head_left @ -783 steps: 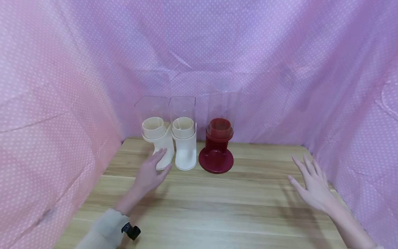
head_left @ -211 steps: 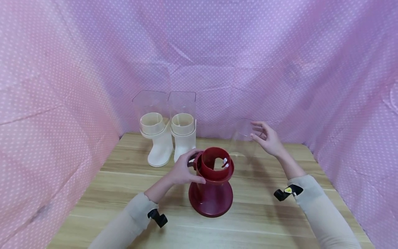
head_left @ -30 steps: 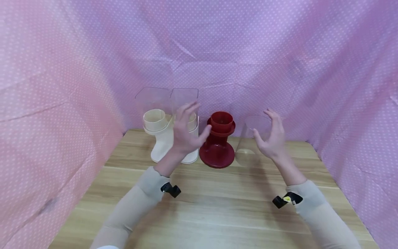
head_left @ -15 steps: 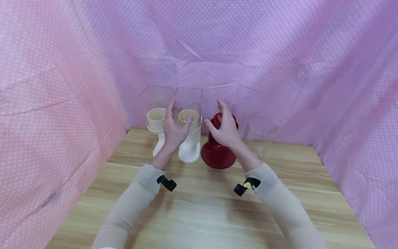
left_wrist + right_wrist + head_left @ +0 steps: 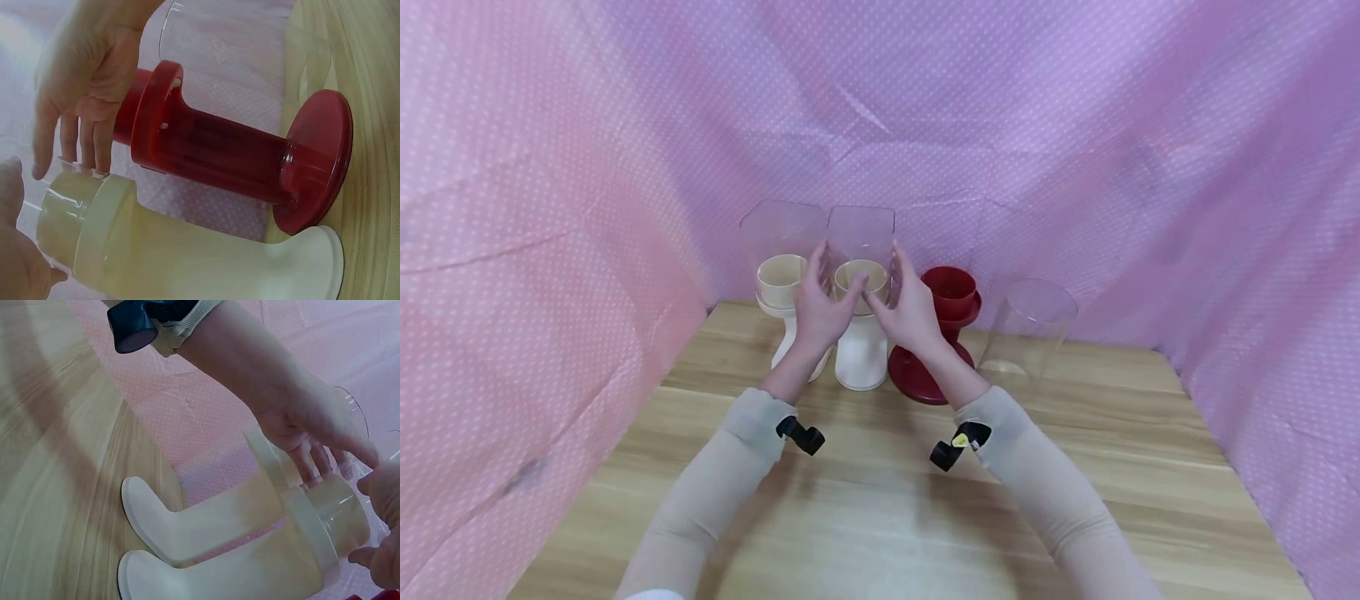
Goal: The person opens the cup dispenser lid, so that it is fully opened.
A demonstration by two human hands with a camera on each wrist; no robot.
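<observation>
Side by side stand a left white boot-shaped stand (image 5: 781, 287), a middle one (image 5: 861, 358) and a round-footed red stand (image 5: 917, 379). A clear square-sided plastic container (image 5: 862, 227) sits upright over the middle stand's cream collar (image 5: 344, 509). My left hand (image 5: 820, 312) holds its left side and my right hand (image 5: 912, 312) its right side, both thumbs meeting in front. Fingers of both hands lie along the clear walls in the wrist views. Right of the red stand, a clear round cylinder (image 5: 1026, 329) stands on the table, apart from any hand.
Another clear angular container (image 5: 782, 227) tops the left white stand. The wooden table (image 5: 880, 517) spreads in front of the row. Pink dotted cloth (image 5: 940, 108) hangs close behind and along both sides.
The clear cylinder, at first on the red stand, now stands beside it. The red stand, earlier held by my left hand, is back in the row. Both hands have moved onto the middle container.
</observation>
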